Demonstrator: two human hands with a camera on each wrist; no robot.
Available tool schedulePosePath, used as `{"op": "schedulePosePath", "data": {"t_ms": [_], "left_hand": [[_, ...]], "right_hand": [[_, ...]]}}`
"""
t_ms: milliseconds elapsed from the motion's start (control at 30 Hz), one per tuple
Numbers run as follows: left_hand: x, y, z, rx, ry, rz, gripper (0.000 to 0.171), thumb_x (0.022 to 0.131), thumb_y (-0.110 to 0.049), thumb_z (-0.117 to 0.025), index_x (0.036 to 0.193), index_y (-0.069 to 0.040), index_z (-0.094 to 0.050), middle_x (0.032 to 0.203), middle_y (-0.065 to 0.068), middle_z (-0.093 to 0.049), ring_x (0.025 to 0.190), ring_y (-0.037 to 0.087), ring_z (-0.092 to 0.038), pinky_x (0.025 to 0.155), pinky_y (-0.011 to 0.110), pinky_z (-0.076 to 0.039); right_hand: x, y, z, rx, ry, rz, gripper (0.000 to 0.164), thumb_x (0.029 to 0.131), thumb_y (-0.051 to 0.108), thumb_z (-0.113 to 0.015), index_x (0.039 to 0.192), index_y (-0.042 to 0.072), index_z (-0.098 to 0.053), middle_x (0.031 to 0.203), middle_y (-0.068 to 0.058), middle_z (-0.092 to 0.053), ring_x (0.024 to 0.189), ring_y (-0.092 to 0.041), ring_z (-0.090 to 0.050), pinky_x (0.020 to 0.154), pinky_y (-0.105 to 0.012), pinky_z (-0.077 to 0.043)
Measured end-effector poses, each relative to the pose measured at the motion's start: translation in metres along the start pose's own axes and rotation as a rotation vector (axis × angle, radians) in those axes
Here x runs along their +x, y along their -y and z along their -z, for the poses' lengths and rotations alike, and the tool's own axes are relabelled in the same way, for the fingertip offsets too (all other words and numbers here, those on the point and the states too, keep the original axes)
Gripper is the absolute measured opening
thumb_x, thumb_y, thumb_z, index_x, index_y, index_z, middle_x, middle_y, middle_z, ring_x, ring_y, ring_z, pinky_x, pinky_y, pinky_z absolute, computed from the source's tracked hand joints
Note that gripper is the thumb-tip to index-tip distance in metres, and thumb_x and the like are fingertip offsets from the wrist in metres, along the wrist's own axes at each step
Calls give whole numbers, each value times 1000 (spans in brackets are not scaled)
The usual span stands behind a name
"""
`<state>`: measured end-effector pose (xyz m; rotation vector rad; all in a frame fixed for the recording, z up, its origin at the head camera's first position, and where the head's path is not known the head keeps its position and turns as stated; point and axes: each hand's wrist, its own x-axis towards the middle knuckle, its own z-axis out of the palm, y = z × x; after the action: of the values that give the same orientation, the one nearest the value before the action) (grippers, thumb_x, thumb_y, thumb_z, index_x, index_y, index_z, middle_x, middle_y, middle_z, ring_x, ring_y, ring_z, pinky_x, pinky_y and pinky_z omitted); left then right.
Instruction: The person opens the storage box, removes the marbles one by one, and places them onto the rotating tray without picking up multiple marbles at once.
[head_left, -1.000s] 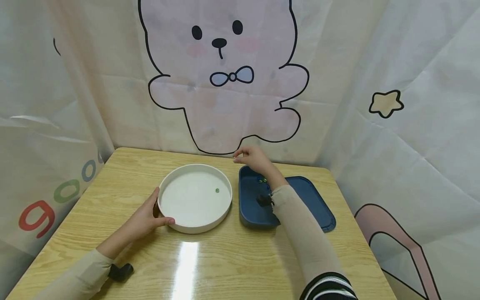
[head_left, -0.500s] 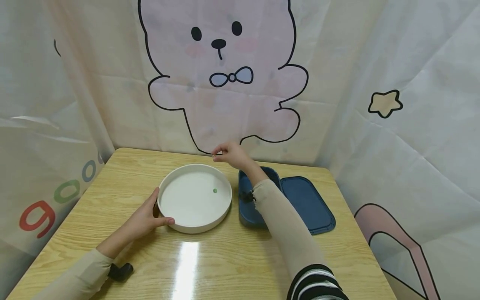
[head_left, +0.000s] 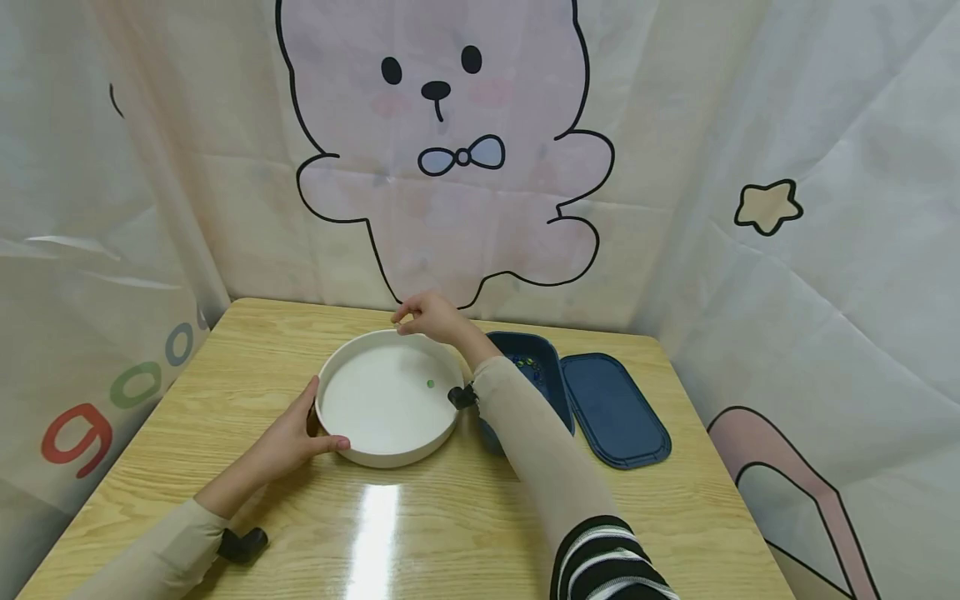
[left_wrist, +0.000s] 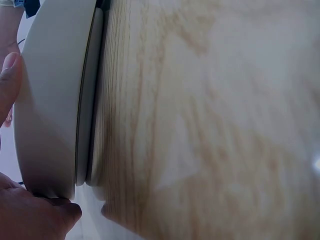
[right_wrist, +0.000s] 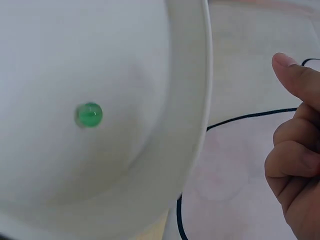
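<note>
My left hand (head_left: 288, 433) grips a round white tray (head_left: 375, 457) at its left side, thumb on the front rim and fingers along the outer wall. In the left wrist view the tray's side wall (left_wrist: 50, 115) stands between thumb and fingers. A green glass marble (right_wrist: 90, 115) lies on the tray floor, right of centre in the head view. Over the tray's back rim, my right hand (head_left: 431, 317) pinches a tiny pale marble (head_left: 396, 326) between thumb and forefinger. The right wrist view shows that hand's thumb and curled fingers (right_wrist: 292, 160), with the marble hidden.
A dark blue box (head_left: 555, 379) with several small coloured marbles (head_left: 527, 364) stands right of the tray, partly behind the right forearm. Its flat blue lid (head_left: 618, 412) lies to the right. A printed curtain (head_left: 480, 208) hangs behind the wooden table (head_left: 450, 533).
My right hand has moved left from above the blue box to the tray's back rim, still pinching the marble. The green marble has shifted slightly left. My left hand stays on the tray.
</note>
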<state>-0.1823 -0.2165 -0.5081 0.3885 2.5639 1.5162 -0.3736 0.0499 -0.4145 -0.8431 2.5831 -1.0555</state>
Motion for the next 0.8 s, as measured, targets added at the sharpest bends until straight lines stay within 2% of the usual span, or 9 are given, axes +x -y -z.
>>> {"op": "schedulePosePath", "data": {"t_ms": [67, 200, 300, 500, 667, 800], "left_hand": [[0, 0, 0, 1, -2, 3, 134, 79, -40, -88, 164, -9, 11, 170, 23, -7, 153, 47, -21, 118, 66, -24], [0, -1, 1, 3, -6, -5, 132, 80, -40, -88, 165, -11, 9, 170, 21, -11, 151, 45, -26, 117, 62, -28], [1, -1, 1, 12, -7, -12, 130, 81, -40, -87, 165, -12, 8, 169, 20, -14, 150, 42, -30, 116, 59, -30], [0, 1, 0, 18, -6, -3, 131, 81, -38, -88, 165, -8, 9, 169, 23, -13, 151, 45, -27, 117, 64, -27], [0, 1, 0, 17, -1, 2, 130, 82, -37, -87, 164, -9, 10, 170, 22, -11, 152, 45, -26, 117, 63, -27], [0, 1, -1, 15, -2, 4, 131, 82, -36, -87, 164, -8, 11, 170, 23, -9, 153, 46, -23, 118, 64, -25]], "right_hand": [[3, 1, -6, -8, 19, 4, 20, 92, 18, -79, 112, 12, -79, 71, 2, -49, 65, -14, -39, 60, -26, -37], [7, 4, -16, -12, 61, 2, 18, 93, 15, -78, 111, 13, -79, 83, 3, -59, 76, -13, -46, 64, -25, -41], [8, 4, -23, -37, 102, 7, 19, 92, 14, -79, 110, 11, -79, 85, -1, -62, 76, -14, -49, 64, -25, -43], [8, 1, -34, -99, 167, -9, 24, 93, 18, -78, 116, 11, -78, 89, -1, -65, 77, -13, -51, 67, -24, -45], [8, -1, -41, -130, 188, -19, 24, 93, 17, -77, 117, 12, -78, 88, 1, -63, 76, -12, -51, 66, -23, -43], [7, -4, -45, -135, 195, -9, 24, 92, 17, -79, 115, 12, -78, 80, 2, -59, 71, -10, -48, 62, -22, -40]]}}
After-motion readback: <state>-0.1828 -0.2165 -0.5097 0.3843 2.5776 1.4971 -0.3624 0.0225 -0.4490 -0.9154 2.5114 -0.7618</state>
